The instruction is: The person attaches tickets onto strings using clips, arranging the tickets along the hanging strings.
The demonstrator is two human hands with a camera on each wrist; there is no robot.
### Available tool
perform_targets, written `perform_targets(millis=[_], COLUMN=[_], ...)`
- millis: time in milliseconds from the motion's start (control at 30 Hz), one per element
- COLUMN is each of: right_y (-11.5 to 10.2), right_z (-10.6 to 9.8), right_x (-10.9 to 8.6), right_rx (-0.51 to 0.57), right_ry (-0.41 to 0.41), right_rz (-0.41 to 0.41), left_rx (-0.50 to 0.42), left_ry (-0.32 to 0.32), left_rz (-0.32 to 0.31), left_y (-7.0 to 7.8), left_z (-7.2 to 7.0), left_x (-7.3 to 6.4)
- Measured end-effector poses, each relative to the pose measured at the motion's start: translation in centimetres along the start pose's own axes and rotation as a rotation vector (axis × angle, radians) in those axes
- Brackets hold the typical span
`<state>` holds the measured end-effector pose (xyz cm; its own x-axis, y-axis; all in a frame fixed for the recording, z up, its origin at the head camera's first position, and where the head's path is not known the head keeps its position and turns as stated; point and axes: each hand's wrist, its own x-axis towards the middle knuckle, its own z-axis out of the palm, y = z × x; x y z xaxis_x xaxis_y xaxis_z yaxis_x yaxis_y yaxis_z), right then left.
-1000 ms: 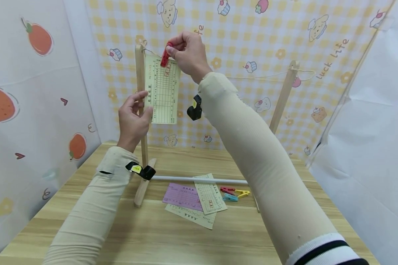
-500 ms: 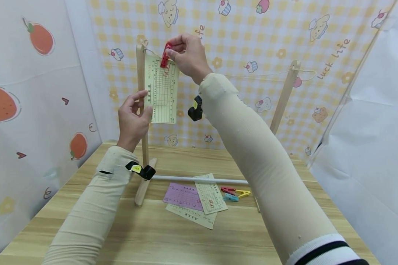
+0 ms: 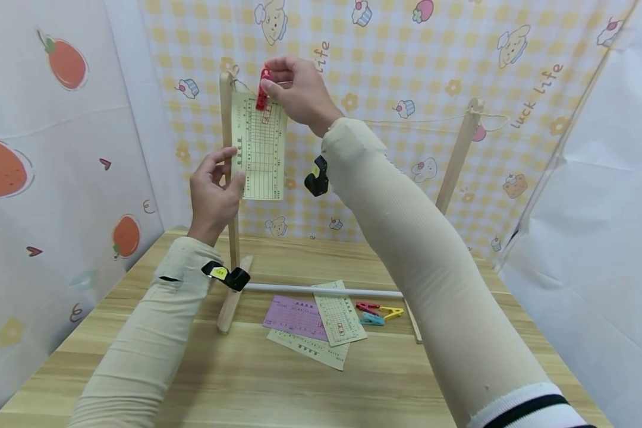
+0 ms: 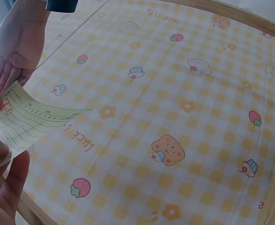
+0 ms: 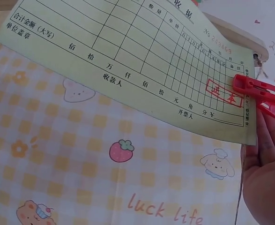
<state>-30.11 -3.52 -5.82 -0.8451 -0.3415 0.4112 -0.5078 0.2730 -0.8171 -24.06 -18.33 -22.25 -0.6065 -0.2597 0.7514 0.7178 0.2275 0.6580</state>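
A pale green receipt slip point(image 3: 262, 154) hangs upright beside the left wooden post, its top edge at the string. With thumb and fingers my left hand point(image 3: 214, 193) pinches the slip's lower left edge. My right hand point(image 3: 302, 92) grips a red clothespin point(image 3: 262, 95) at the slip's top edge. In the right wrist view the clothespin point(image 5: 256, 91) overlaps the slip's edge next to a red stamp, with the right hand's fingers point(image 5: 268, 154) behind it. The left wrist view shows the slip point(image 4: 34, 117) bowed between both hands.
String point(image 3: 417, 123) runs between the left post point(image 3: 226, 119) and right post point(image 3: 460, 154). A white rod point(image 3: 278, 288) lies low between them. On the table are a purple slip point(image 3: 294, 315), two green slips point(image 3: 339, 315) and red, yellow and blue clothespins point(image 3: 373, 319).
My right hand has shifted slightly left with the red clothespin, which now stands more upright. The slip has moved a little left; the left hand stays nearly still.
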Motion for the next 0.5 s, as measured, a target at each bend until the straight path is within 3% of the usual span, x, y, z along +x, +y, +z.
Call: perform_targets(millis=[267, 500], right_y=[0.1, 0.3], right_z=[-0.5, -1.4], right_x=[-0.9, -1.5], right_rx=[-0.043, -0.073], right_ry=[-0.010, -0.002], right_rz=[0.022, -0.005], left_rx=[0.003, 0.036], left_ry=[-0.015, -0.018], left_rz=[-0.017, 0.005], left_y=[-0.5, -0.5], left_z=[0.2, 0.3], left_x=[-0.2, -0.2])
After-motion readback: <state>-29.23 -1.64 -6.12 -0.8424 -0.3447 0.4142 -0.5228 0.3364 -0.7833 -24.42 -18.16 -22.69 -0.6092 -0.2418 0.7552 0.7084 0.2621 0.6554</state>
